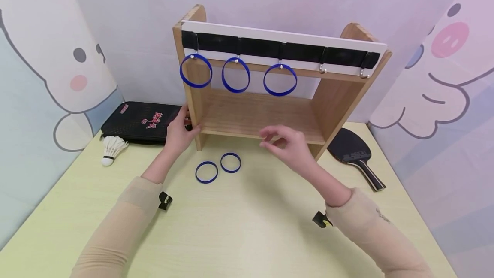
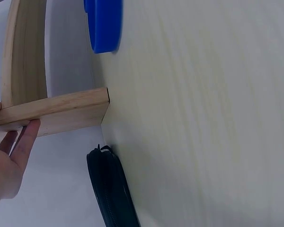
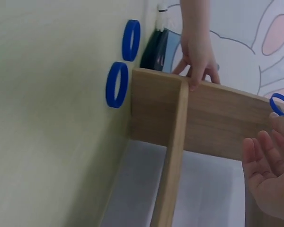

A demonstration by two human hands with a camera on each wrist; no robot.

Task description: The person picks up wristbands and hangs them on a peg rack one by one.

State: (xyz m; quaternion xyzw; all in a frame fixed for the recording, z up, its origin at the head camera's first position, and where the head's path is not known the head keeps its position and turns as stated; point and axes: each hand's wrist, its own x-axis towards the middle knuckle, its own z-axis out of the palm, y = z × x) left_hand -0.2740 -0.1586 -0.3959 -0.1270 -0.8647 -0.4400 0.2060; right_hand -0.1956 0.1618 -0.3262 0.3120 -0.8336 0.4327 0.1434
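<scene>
My left hand (image 1: 179, 134) grips the left side panel of a wooden shelf (image 1: 258, 110), thumb on one face and fingers on the other, as the left wrist view shows. In front of the shelf board my right hand (image 1: 291, 147) hangs in the air with loosely bent fingers and holds nothing. Three blue rings hang from hooks on the white and black strip across the shelf's top: a left ring (image 1: 196, 86), a middle ring (image 1: 235, 91) and a right ring (image 1: 280, 94). The two right-hand hooks (image 1: 323, 71) carry no ring. Two more blue rings (image 1: 206, 182) lie on the table.
A black zipped case (image 1: 131, 121) lies left of the shelf, partly behind my left hand. In front of it is a white shuttlecock (image 1: 113, 148). A black table tennis bat (image 1: 353, 149) lies to the right. Cartoon-printed panels (image 1: 420, 98) enclose the yellowish table (image 1: 231, 235).
</scene>
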